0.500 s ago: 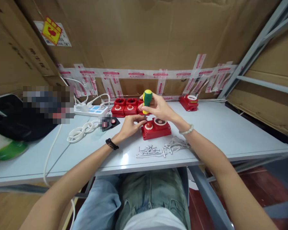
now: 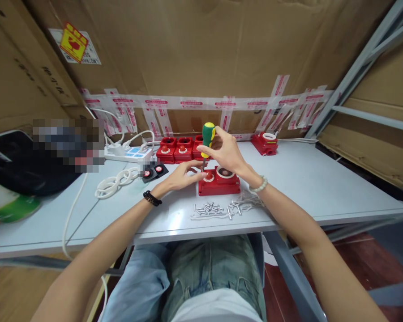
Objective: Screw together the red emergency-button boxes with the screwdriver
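Note:
A red box with two round fittings on top lies on the grey table in front of me. My right hand grips the green and yellow handle of a screwdriver, held upright with its tip down on the box's left corner. My left hand rests at the box's left side, fingertips pinched around the screwdriver's shaft near the tip. A pile of loose silver screws lies on the table just in front of the box.
Three more red boxes stand in a row behind, another red box at the back right. A white power strip, a coiled white cable and a black bag lie to the left. Cardboard walls enclose the table.
My right hand has shifted its hold on the screwdriver handle, fingers opened wider. My left hand moved slightly towards the box. The view shifted a little.

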The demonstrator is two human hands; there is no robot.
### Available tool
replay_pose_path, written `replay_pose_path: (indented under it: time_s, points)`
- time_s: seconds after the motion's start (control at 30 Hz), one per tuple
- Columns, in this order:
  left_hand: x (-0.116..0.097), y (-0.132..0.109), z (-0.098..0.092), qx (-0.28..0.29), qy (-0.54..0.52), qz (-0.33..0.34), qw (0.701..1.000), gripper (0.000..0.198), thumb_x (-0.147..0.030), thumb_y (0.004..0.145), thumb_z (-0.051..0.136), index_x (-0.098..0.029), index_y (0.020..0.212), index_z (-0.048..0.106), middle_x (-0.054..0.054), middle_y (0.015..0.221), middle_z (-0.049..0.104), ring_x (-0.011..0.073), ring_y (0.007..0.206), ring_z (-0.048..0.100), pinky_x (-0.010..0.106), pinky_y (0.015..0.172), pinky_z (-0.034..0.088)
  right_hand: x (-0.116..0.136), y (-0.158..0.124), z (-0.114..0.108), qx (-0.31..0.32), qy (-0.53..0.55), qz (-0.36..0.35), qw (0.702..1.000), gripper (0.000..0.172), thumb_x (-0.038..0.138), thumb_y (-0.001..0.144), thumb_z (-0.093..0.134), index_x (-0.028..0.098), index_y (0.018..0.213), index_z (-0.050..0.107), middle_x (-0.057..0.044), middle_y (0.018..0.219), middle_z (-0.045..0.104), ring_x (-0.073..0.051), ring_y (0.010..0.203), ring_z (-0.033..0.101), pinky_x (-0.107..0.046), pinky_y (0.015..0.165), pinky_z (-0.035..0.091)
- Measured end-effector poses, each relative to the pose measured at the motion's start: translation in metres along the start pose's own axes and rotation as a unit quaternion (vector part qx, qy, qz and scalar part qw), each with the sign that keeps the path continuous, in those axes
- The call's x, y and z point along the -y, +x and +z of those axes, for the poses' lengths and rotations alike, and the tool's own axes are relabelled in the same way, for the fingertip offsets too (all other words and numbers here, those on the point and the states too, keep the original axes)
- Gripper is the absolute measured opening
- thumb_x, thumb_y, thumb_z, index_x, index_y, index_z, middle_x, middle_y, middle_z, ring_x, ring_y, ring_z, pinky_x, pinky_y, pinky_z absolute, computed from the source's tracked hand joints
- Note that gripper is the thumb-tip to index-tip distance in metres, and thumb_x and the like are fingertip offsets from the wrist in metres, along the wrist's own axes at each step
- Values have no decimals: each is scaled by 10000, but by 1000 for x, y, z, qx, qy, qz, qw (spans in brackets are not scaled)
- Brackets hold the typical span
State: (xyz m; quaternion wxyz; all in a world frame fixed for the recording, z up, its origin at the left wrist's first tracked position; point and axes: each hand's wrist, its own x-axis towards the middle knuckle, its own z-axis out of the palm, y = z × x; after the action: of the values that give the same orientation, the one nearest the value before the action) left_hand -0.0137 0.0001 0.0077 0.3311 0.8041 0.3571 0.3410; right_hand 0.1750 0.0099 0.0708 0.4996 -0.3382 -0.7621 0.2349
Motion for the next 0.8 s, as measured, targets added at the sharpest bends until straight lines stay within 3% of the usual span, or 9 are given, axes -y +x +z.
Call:
replay_pose_path:
  time_s: [0.07, 0.13, 0.33, 0.43, 0.53, 0.8]
  points:
    - [-2, -3, -1, 63, 18, 4, 998, 677, -470, 756, 774, -194, 1347, 592, 145, 1348, 645, 295, 1193, 634, 413, 982, 506, 2, 0, -1, 8, 18, 1, 1000, 444, 532, 704, 797, 249, 823, 476, -8, 789, 692, -214, 725, 680, -429, 710, 601]
    - [-4, -4, -1, 88, 48, 8, 995, 806, -449, 662, 852, -206, 1374, 563, 139, 1313, 663, 299, 1152, 649, 411, 975, 504, 7, 0, -2, 3, 37, -2, 999, 446, 530, 701, 798, 247, 818, 473, -7, 786, 687, -212, 732, 683, -418, 701, 606]
    - [-5, -1, 3, 59, 97, 9, 993, 602, -473, 633, 855, -152, 1103, 660, 85, 988, 722, 238, 849, 660, 333, 755, 520, 30, -11, -5, -67, 92, 7, 993, 382, 457, 709, 787, 228, 838, 511, -2, 776, 640, -175, 719, 645, -370, 667, 591]
    - [2, 1, -1, 67, 80, 9, 994, 560, -483, 646, 841, -142, 1045, 644, 59, 942, 697, 213, 800, 628, 312, 710, 508, 29, -24, 5, 0, 136, 60, 989, 350, 381, 676, 792, 214, 793, 507, 8, 740, 611, -154, 679, 617, -339, 621, 569]
    - [11, 4, -5, 74, 43, 22, 996, 559, -466, 649, 833, -142, 1057, 630, 58, 982, 692, 233, 888, 632, 330, 792, 523, 21, -35, 20, 68, 96, 74, 990, 272, 308, 688, 753, 201, 786, 523, 0, 746, 614, -149, 682, 601, -333, 635, 549]
    - [15, 5, -5, 81, 19, 45, 996, 607, -457, 655, 817, -147, 1138, 616, 87, 1088, 697, 277, 1020, 637, 378, 900, 531, 16, -41, 28, 95, 43, 62, 993, 246, 317, 700, 731, 192, 818, 555, -4, 770, 623, -144, 710, 568, -314, 643, 515]
